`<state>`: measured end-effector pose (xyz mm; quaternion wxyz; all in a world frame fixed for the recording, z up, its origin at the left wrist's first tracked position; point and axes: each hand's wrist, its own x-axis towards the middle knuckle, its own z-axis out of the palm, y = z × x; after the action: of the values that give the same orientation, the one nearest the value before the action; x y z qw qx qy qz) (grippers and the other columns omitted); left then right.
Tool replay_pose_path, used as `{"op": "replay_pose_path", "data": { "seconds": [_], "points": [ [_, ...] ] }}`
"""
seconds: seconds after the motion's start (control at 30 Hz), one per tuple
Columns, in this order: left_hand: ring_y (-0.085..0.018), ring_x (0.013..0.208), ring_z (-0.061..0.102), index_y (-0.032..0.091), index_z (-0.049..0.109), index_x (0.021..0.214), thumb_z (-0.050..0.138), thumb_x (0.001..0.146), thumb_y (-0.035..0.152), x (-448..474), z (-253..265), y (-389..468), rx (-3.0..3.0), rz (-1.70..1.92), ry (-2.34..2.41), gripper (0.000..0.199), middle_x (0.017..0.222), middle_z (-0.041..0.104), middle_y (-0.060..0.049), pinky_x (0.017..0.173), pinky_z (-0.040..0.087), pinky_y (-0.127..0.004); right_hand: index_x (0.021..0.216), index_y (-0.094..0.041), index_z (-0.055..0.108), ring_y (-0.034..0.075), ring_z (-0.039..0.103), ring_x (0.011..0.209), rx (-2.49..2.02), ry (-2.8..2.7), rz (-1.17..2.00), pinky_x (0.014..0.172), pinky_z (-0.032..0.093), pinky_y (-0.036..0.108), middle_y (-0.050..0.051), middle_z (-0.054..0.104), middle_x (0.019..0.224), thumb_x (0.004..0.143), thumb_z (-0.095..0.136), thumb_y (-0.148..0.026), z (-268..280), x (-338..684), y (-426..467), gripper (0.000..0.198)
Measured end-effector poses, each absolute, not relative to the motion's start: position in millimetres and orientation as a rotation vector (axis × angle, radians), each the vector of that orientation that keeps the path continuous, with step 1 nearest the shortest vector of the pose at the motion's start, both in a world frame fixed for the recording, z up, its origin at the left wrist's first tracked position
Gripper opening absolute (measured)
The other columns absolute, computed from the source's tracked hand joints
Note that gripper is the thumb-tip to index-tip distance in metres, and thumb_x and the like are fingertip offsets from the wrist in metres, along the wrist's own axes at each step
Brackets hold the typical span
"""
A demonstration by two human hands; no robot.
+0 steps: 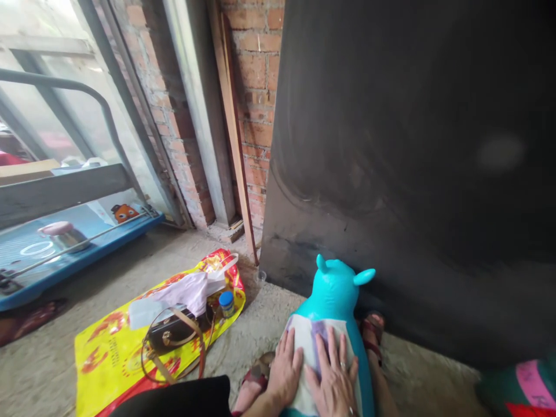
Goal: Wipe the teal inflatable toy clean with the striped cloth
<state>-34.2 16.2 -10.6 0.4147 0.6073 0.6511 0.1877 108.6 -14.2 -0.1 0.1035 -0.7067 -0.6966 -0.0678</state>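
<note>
A turquoise inflatable animal (335, 289) with two ears or horns stands on the floor between the wearer's legs, its head toward a dark panel. Over its back lies a white cloth (304, 339) with a purple band. My left hand (284, 366) rests flat on the cloth's left part, fingers stretched out. Beside it, my right hand (332, 373) lies with fingers spread across the cloth's middle and right, a ring on one finger. Both palms face down, and neither hand grasps anything visible. The rear of the toy runs out of the picture.
To the left, a yellow and red plastic sheet (98, 370) bears a dark handbag (163, 335), pale fabric (186, 292) and a blue-lidded jar (226, 304). A blue-shelved trolley (87, 255) holds a metal mug (65, 236). The dark panel (391, 145) rises ahead, beside a brick wall (256, 69).
</note>
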Motion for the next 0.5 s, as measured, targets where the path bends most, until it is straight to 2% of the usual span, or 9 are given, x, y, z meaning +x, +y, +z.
{"op": "replay_pose_path", "data": {
  "seconds": [0.13,0.27,0.4,0.5],
  "points": [
    [-0.015,0.147,0.009,0.012,0.021,0.148,0.025,0.091,0.041,-24.5,-8.5,46.0,1.555,0.476,1.593,0.064,0.159,0.019,-0.003,0.121,0.008,-0.029,0.143,-0.027,0.038,0.038,0.007,0.143,-2.130,-2.018,-0.103,0.106,0.021,0.067,0.005,0.020,0.155,0.086,0.043,-0.044,18.7,111.0,11.8,0.060],
    [-0.014,0.147,0.009,0.010,0.020,0.148,0.024,0.092,0.039,-27.2,-9.4,39.4,1.569,0.463,1.596,0.063,0.159,0.019,-0.005,0.121,0.009,-0.029,0.144,-0.028,0.035,0.036,0.007,0.144,-2.107,-1.998,-0.058,0.108,0.020,0.066,0.003,0.019,0.155,0.086,0.042,-0.042,20.1,110.5,5.3,0.060],
    [-0.016,0.147,0.009,0.010,0.019,0.148,0.024,0.092,0.039,-32.4,-4.9,4.8,1.664,0.415,1.637,0.063,0.159,0.015,-0.006,0.121,0.011,-0.033,0.141,-0.024,0.041,0.038,0.021,0.141,-2.129,-1.873,-0.077,0.105,0.029,0.065,0.007,0.026,0.153,0.086,0.043,-0.047,-0.6,107.0,-31.3,0.060],
    [-0.019,0.146,0.012,0.012,0.024,0.147,0.027,0.091,0.040,-38.2,-9.3,-25.2,1.832,0.292,1.691,0.063,0.158,0.013,-0.006,0.120,0.017,-0.037,0.133,-0.021,0.053,0.040,0.037,0.133,-2.178,-1.762,-0.127,0.098,0.039,0.061,0.012,0.041,0.144,0.082,0.047,-0.050,-21.9,101.2,-72.2,0.059]
  ]
}}
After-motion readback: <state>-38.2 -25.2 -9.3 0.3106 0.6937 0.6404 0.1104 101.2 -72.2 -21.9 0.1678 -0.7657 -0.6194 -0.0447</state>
